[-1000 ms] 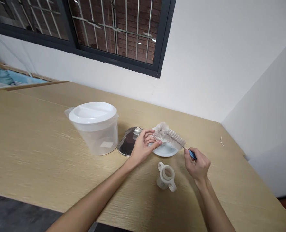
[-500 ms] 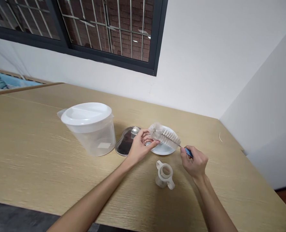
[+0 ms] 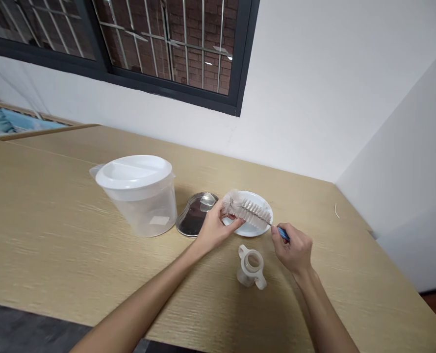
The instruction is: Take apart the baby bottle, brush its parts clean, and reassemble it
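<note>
A bottle brush (image 3: 252, 212) with white bristles is held nearly level above a white plate (image 3: 268, 206). My right hand (image 3: 294, 247) is closed around its blue handle. At the other end, my left hand (image 3: 218, 226) is curled about the bristly head, thumb below and fingers on the far side, partly hidden. Just below the hands stands a small clear baby bottle (image 3: 245, 278), uncapped, with a white two-handled ring round its neck. Behind my left hand lies a shiny metal tray (image 3: 191, 219) with a small clear piece (image 3: 207, 202) on it.
Left of the tray stands a large translucent pitcher (image 3: 144, 215) with a white lid. All of it rests on a wooden table (image 3: 74, 235) against a white wall, below a barred window (image 3: 173, 39). A thin pale strip (image 3: 336, 211) lies at the right.
Both hands and the bottle brush have shifted slightly left. My left fingers sit closer about the bristles. The other things stay in place.
</note>
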The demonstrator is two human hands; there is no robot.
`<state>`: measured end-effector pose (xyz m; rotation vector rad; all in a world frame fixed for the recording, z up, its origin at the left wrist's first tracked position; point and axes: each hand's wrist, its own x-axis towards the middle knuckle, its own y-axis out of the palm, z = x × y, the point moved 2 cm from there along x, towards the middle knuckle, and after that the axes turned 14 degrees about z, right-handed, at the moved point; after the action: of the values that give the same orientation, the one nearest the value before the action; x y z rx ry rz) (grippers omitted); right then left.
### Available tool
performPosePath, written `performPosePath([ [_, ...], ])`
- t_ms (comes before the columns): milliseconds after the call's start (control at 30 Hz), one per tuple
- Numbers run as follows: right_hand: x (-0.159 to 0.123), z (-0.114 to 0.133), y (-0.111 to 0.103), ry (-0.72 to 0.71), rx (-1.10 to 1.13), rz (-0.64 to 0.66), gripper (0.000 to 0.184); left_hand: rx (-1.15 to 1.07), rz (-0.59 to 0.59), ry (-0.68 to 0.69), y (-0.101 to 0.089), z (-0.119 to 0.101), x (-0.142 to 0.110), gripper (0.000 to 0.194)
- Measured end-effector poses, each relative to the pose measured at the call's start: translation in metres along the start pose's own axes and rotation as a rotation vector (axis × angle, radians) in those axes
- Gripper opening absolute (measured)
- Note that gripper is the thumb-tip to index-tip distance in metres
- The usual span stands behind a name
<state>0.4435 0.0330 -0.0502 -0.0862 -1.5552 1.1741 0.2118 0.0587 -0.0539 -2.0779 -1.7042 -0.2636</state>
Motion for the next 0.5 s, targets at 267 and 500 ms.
performPosePath([
  [267, 0.002, 0.001, -0.002, 0.0, 0.006, 0.046, 0.027, 0.382, -0.031, 0.083, 0.0, -0.009, -0.009, 0.032],
  [500, 0.002, 0.007, -0.003, -0.024, 0.012, 0.053, 0.027, 0.406, -0.115, 0.196, -0.004, -0.01, -0.01, 0.018],
])
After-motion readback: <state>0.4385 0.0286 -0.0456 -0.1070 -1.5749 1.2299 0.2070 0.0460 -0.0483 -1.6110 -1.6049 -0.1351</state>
